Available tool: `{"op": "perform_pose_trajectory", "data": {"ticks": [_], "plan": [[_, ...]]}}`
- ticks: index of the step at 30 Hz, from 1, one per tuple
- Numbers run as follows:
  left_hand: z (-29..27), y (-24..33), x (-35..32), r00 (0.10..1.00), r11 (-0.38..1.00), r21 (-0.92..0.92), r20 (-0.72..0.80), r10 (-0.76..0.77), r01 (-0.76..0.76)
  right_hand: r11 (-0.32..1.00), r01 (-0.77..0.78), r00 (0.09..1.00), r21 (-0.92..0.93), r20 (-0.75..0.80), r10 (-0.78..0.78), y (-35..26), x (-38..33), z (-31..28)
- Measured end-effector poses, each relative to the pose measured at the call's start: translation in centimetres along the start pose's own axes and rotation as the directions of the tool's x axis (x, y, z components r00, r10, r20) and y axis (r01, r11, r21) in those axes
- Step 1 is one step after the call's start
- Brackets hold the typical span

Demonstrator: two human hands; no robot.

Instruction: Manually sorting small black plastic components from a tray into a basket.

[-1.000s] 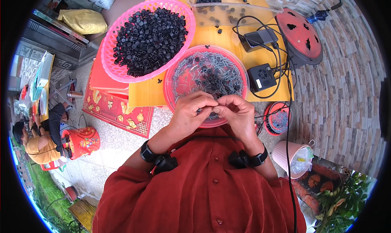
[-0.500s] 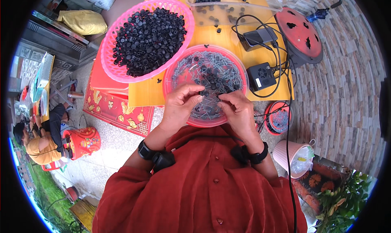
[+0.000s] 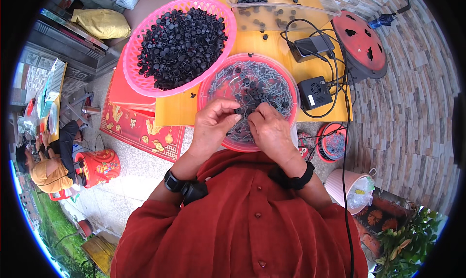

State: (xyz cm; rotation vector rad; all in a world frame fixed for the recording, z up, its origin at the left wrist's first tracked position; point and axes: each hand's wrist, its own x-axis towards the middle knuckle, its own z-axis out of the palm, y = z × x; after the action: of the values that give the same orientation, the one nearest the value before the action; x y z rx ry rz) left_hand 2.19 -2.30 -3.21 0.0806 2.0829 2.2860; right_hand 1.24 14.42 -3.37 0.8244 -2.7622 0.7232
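Note:
Both my hands are over a round red basin (image 3: 294, 84) full of loose grey screws (image 3: 277, 79) and small black plastic pieces (image 3: 256, 91). My left hand (image 3: 213, 120) pinches one small black plastic piece (image 3: 238, 111) between thumb and forefinger. Close beside it, my right hand (image 3: 272, 131) has its fingertips pressed together near that piece. Whatever those right fingers grip is hidden behind them. Above and left of the basin, a pink openwork basket (image 3: 130, 62) is heaped with black plastic caps (image 3: 179, 47).
On the yellow table (image 3: 272, 44) are a clear tray (image 3: 291, 10) with black pieces, a black power bank (image 3: 313, 46), a black box (image 3: 314, 92) and cables. A red stool (image 3: 359, 40) stands right, a pink bucket (image 3: 340, 183) lower right. Another person (image 3: 51, 171) sits far left.
My right hand has moved left, bringing its fingertips up to the black piece in my left hand. My left hand keeps its pinch. The view has shifted slightly.

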Motion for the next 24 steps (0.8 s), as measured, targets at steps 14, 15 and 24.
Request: {"op": "perform_pose_trajectory", "data": {"ticks": [14, 15, 24], "plan": [[0.9, 0.2, -0.4, 0.993, 0.994, -0.090, 0.112, -0.045, 0.056, 0.344, -0.216, 0.895, 0.914, 0.045, 0.443, -0.6, -0.5, -1.9], [1.0, 0.2, -0.4, 0.992, 0.994, -0.101, 0.120, -0.035, 0.047, 0.223, -0.241, 0.868, 0.945, 0.107, 0.485, -0.7, -0.5, -2.0], [1.4, 0.4, -0.5, 0.988, 0.995, -0.103, 0.153, 0.020, -0.004, 0.422, -0.093, 0.924, 0.902, -0.080, 0.374, -0.4, -0.6, -1.2]]}}
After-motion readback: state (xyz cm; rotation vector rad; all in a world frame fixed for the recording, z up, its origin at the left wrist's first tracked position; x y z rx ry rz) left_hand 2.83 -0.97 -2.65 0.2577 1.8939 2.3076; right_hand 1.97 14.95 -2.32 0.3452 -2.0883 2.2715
